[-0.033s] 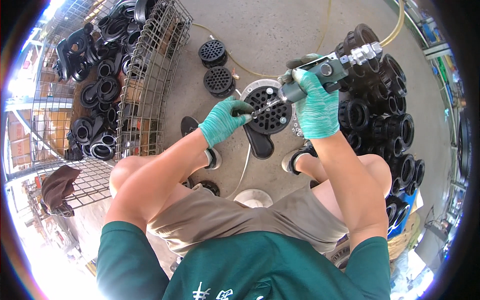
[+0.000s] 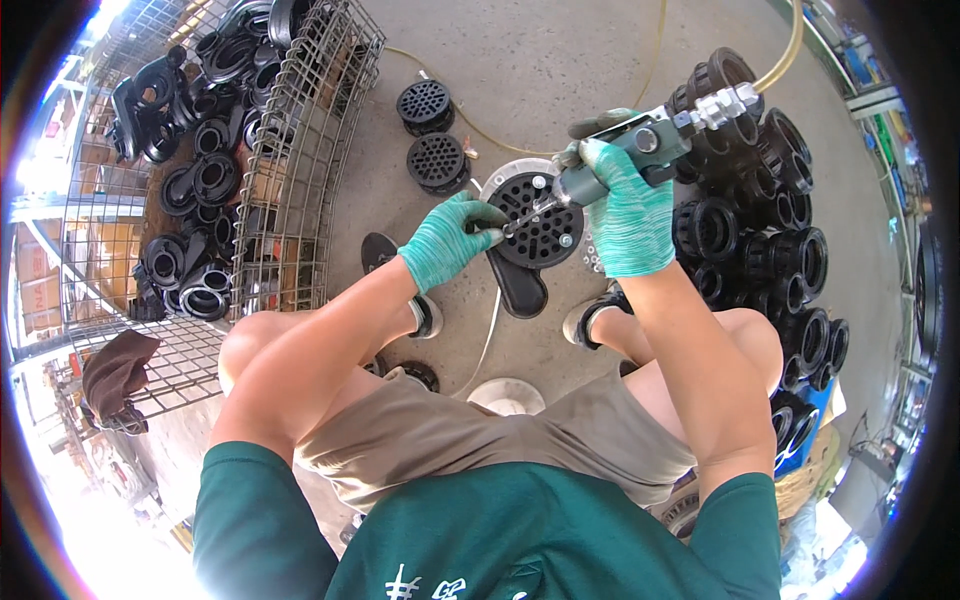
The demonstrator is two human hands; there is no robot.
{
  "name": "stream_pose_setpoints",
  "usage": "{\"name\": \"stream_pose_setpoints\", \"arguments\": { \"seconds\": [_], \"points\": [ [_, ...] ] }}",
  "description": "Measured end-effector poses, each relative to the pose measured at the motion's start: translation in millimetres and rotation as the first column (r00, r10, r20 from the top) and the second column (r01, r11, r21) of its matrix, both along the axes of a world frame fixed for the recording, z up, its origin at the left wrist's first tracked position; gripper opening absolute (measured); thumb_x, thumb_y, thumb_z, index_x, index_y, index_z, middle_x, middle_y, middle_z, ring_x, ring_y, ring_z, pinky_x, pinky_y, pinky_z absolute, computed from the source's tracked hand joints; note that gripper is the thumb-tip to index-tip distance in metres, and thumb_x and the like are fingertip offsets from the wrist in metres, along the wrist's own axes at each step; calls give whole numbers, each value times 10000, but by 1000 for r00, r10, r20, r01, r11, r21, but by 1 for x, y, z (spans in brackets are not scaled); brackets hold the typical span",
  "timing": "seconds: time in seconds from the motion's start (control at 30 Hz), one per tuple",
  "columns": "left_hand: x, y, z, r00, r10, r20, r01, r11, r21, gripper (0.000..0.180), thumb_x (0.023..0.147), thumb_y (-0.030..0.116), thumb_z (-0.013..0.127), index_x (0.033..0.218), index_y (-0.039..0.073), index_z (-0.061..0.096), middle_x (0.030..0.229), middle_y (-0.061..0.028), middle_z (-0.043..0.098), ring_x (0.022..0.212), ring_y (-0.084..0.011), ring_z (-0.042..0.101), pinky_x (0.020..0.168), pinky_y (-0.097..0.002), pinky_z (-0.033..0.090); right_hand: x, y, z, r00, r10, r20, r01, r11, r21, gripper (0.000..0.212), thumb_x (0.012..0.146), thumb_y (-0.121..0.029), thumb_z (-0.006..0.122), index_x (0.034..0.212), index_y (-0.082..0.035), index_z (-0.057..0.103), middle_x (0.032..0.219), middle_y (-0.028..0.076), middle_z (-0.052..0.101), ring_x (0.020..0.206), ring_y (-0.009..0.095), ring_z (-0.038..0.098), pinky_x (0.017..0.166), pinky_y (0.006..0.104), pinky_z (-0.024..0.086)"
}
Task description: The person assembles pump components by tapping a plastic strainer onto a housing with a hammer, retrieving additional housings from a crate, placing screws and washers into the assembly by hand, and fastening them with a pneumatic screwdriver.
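Note:
My right hand (image 2: 628, 200), in a striped green work glove, is wrapped around a grey air screwdriver (image 2: 598, 180). Its long thin driver bit (image 2: 535, 215) slants down and left to the left side of a round black grate (image 2: 530, 250). There my left hand (image 2: 455, 240), gloved alike, pinches the bit near its tip; the fingers partly hide the fastener there. Two silver bolts, one at the top (image 2: 540, 182) and one at the lower right (image 2: 567, 240), sit in the grate. Under the grate lies a black part with a rounded arm (image 2: 522, 292) on a pale round base (image 2: 512, 170).
Two stacks of black grates, a far one (image 2: 425, 103) and a nearer one (image 2: 438, 162), stand beyond my left hand. A wire cage (image 2: 300, 150) of black parts is on the left. Black ring fittings (image 2: 800, 260) pile up at right. The air hose (image 2: 792, 60) runs off the top.
My right hand and the air screwdriver have shifted slightly left. My left hand stays at the bit's tip.

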State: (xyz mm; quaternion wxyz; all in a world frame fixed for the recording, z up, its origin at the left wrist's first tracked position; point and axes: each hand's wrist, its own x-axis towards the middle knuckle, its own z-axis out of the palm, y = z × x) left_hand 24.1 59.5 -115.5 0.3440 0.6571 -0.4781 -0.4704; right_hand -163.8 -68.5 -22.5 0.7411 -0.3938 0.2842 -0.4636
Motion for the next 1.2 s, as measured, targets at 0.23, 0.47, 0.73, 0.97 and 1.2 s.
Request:
{"name": "stream_pose_setpoints", "arguments": {
  "seconds": [0.23, 0.47, 0.73, 0.97, 1.2],
  "points": [
    [-7, -3, -4, 978, -16, 206, 32, 997, -73, 251, 811, 81, 783, 1060, 60, 756, 967, -117, 604, 871, -272, 611, 815, -381, 518, 7, 9, -9, 989, 21, -145, -39, 992, -123, 322, 852, 39, 662, 1148, -44, 568, 1008, 124, 688, 848, 220, 699, 803, 367, 591],
    [-7, -1, -25, 988, -18, 152, 34, 994, -104, 257, 844, 8, 738, 1098, 28, 704, 1027, -114, 579, 915, -243, 607, 837, -354, 516, 12, 22, 0, 978, 110, -176, -144, 970, -195, 274, 865, 56, 702, 1111, -59, 664, 973, -11, 664, 854, 60, 609, 795, 232, 528],
    [-4, -10, -60, 648, 160, -744, -178, 982, 56, 479, 903, -31, 638, 1352, 102, 541, 1285, -69, 566, 1134, -184, 561, 967, -306, 500, 25, 35, -10, 892, 293, -345, -427, 797, -427, 351, 787, -8, 791, 1112, -26, 660, 966, 25, 689, 861, 92, 624, 803, 279, 539],
    [-4, 3, -39, 827, -26, -562, -95, 978, -186, 428, 989, 48, 556, 1402, 156, 533, 1343, -25, 580, 1242, -115, 507, 1065, -294, 437, 37, 45, -18, 855, 359, -375, -508, 728, -461, 506, 759, -23, 825, 1223, -41, 627, 998, 36, 701, 870, 118, 648, 823, 294, 549],
    [-11, -10, -77, 801, -78, -594, -149, 934, -325, 366, 1054, 186, 532, 1419, 197, 558, 1429, -7, 556, 1305, -115, 497, 1171, -250, 353, 39, 39, -1, 817, 450, -361, -574, 698, -429, 237, 765, 66, 733, 969, -41, 676, 927, 10, 677, 830, 112, 620, 763, 282, 536]
  ]
}}
